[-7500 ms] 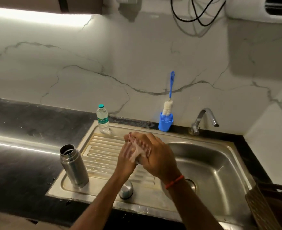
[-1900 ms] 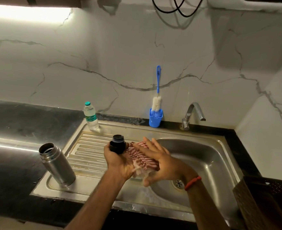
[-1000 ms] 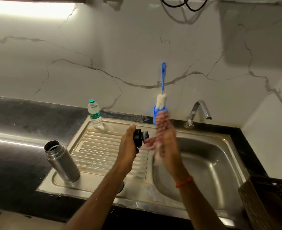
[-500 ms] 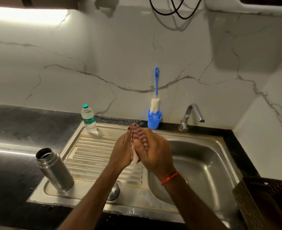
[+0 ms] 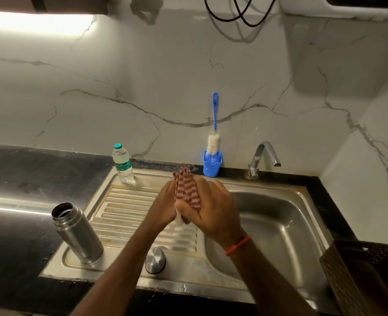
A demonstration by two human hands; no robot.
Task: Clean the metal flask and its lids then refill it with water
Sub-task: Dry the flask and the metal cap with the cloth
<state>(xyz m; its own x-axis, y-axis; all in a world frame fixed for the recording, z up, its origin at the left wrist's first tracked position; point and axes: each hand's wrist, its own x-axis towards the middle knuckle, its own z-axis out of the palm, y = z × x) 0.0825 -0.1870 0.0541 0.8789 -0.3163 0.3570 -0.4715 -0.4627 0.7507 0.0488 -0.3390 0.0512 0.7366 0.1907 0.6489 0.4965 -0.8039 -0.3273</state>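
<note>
The left hand (image 5: 164, 207) and right hand (image 5: 214, 213) both clasp one red-and-white striped cloth (image 5: 186, 191) above the drainboard. One open cylindrical steel flask (image 5: 77, 233) stands at the steel sink unit's (image 5: 268, 186) front-left corner. One domed steel lid (image 5: 155, 260) rests at its front edge. One clear plastic water bottle (image 5: 122, 164) stands at its back-left corner, and one blue bottle brush (image 5: 213, 143) stands just behind its back edge.

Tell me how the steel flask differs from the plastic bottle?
The flask is opaque steel; the bottle is clear plastic with a label. The flask is open, lidless; the bottle wears a green cap. The flask stands at the drainboard's front, the bottle at its back. Both stand upright.
</note>
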